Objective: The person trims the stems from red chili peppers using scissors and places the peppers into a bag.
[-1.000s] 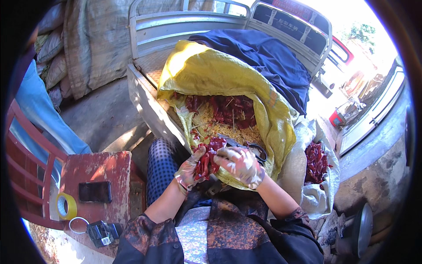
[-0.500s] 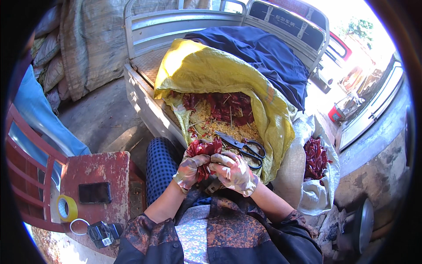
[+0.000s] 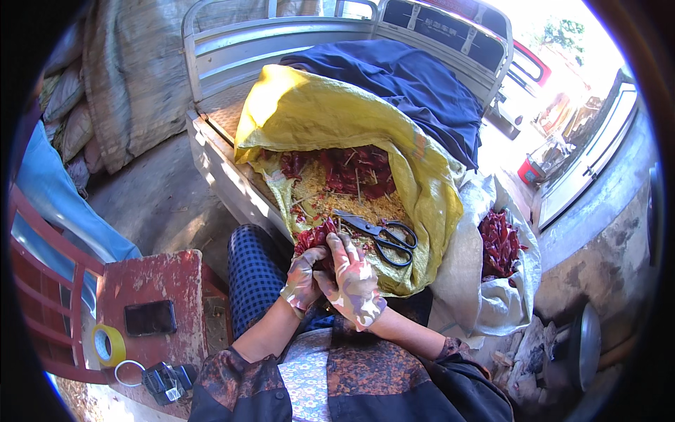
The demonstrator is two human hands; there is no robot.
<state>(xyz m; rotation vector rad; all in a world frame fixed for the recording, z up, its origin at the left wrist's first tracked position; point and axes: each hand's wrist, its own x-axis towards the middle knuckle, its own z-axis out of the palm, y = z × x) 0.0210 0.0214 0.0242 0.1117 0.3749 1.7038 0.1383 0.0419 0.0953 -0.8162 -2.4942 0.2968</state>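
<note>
A bunch of dried red chilies point(image 3: 314, 235) is gripped in front of me, over the near edge of an open yellow woven sack point(image 3: 439, 200). My left hand point(image 3: 302, 283), in a camouflage-pattern glove, is closed round the bunch's lower left side. My right hand point(image 3: 353, 287), gloved alike, presses against its right side with the fingers pointing up and hides part of it. Black-handled scissors point(image 3: 395, 244) lie just beyond the right hand, on the sack's mouth. More dried chilies point(image 3: 362, 172) and a layer of yellow seeds point(image 3: 316, 186) spread inside the sack.
A white sack point(image 3: 460, 281) of red chilies stands at right. The sack rests on a metal cart bed point(image 3: 242, 190) with a dark cloth point(image 3: 401, 70). At left, a red chair point(image 3: 151, 288) bears a phone point(image 3: 150, 318) and yellow tape point(image 3: 109, 344). A person's blue-trousered leg point(image 3: 70, 190) is behind it.
My right hand has turned so its fingers point upward along the bunch, and both hands sit slightly further left in view. The whole view has shifted a little.
</note>
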